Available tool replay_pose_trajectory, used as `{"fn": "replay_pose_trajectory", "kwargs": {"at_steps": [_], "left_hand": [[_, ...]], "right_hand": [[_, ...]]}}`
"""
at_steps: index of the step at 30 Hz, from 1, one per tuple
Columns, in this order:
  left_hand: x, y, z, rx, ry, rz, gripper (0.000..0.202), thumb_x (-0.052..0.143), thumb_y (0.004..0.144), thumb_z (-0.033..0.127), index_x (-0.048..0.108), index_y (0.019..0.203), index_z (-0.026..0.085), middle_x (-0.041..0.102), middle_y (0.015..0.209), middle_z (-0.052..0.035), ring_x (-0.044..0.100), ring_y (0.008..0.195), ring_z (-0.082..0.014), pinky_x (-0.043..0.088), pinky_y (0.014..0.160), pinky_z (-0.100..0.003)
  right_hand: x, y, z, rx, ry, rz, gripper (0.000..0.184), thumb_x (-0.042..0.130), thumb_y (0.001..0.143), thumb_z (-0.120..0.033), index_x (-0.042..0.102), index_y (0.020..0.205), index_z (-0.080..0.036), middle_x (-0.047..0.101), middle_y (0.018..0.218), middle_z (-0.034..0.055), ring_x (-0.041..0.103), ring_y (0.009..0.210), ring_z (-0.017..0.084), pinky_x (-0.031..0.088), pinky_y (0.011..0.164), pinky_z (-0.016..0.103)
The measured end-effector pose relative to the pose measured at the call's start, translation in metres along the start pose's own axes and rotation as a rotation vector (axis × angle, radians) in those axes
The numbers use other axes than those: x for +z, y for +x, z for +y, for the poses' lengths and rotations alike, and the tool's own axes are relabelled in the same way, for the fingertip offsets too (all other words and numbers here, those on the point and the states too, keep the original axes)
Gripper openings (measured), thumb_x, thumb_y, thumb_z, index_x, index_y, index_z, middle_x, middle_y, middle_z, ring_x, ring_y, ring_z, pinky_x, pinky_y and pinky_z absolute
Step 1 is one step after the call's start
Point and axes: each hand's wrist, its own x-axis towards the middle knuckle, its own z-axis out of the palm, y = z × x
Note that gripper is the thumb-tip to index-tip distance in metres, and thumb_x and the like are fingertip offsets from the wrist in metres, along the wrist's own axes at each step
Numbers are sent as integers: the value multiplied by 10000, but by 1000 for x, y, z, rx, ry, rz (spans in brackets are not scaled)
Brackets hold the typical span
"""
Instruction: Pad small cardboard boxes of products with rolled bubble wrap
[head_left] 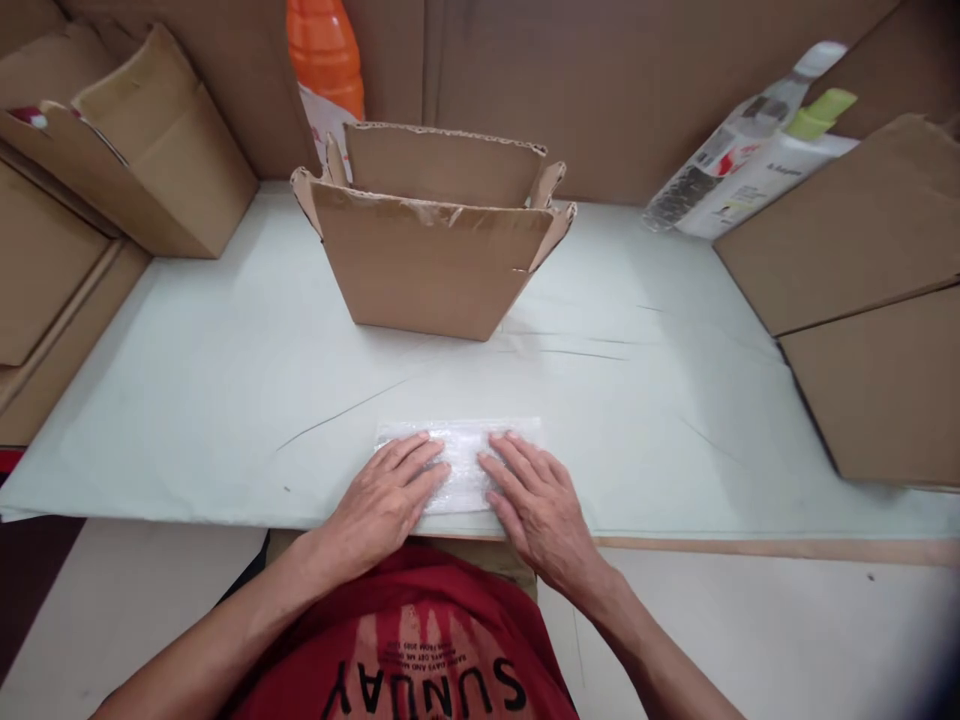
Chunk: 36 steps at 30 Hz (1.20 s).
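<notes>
A flat, clear piece of bubble wrap [465,478] lies at the front edge of the table, with something white showing through it. My left hand [382,495] rests on its left part, fingers stretched out and pressing lightly down. On its right part lies my right hand [538,500], also flat with the fingers spread a little. Between the two hands the middle of the wrap stays visible. Beyond it stands an upright cardboard box [427,260] with its top flaps up; its inside is mostly hidden.
Pale paper covers the table [615,400]. Cardboard boxes stand at left [165,150] and right [847,230]. An orange-topped bottle [326,60] is behind the middle box. At back right lean a clear bottle [705,160] and a white bottle [757,185] with a green cap.
</notes>
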Motion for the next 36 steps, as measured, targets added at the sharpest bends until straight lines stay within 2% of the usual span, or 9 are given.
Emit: {"fn": "replay_pose_trajectory", "kwargs": {"at_steps": [5,10,14,18,23,25,27,31,36], "left_hand": [[-10,-1,-5,10,-165,38,358,509,913,64,627,1231,177,612,1390,-140,530,1326,-290,509,1049,-490],[-22,-2,-13,-144,-114,357,378,556,908,117,593,1280,174,557,1432,-179,475,1393,-304,456,1117,-519],[-18,1,-23,-348,35,267,361,643,835,224,629,1179,117,505,1458,-252,399,1428,-427,425,1099,-633],[-11,6,-18,-397,-59,238,84,589,818,159,644,880,171,557,1428,-188,434,1418,-374,424,1119,-565],[-15,4,-2,-592,-378,317,542,619,861,270,487,1383,203,707,1179,-110,684,1061,-238,562,934,-413],[-18,-1,1,-657,-533,303,753,635,871,316,300,1537,211,686,1249,-129,697,1026,-211,576,892,-371],[-19,-5,2,-624,-658,274,700,614,887,307,346,1529,225,657,1317,-145,697,1042,-200,580,875,-347],[-20,-7,2,-492,-687,223,285,545,872,207,721,1094,236,717,1159,-90,694,1051,-216,589,839,-328],[-37,8,2,-341,-552,237,311,445,847,63,715,876,216,708,833,-33,690,745,-157,572,653,-258]], "right_hand": [[-15,-27,20,170,98,110,306,480,1014,-265,606,1290,-224,647,1371,99,545,1333,265,416,1065,447],[-15,-14,35,340,1,211,330,509,992,-391,632,1216,-183,663,1305,149,592,1237,309,436,1019,479],[-1,1,41,389,4,173,332,522,950,-488,649,1023,-190,655,1326,156,593,1220,342,445,993,515],[-1,5,38,453,211,198,243,558,913,-457,609,864,-225,726,1168,104,650,1094,290,485,951,475],[-22,-2,39,662,457,174,504,639,856,-499,605,1263,-204,741,969,72,693,815,212,579,802,378],[-31,-6,43,650,518,146,658,658,854,-501,513,1422,-201,750,1022,83,714,818,201,598,821,369],[-38,-11,48,597,532,102,695,662,869,-492,472,1481,-222,758,1086,96,738,852,209,618,818,369],[-41,-14,58,358,425,17,363,650,903,-448,706,1236,-313,770,1135,69,757,957,267,649,792,415],[-55,9,57,132,319,62,190,598,949,-387,775,999,-341,797,960,18,765,919,258,661,784,417]]}}
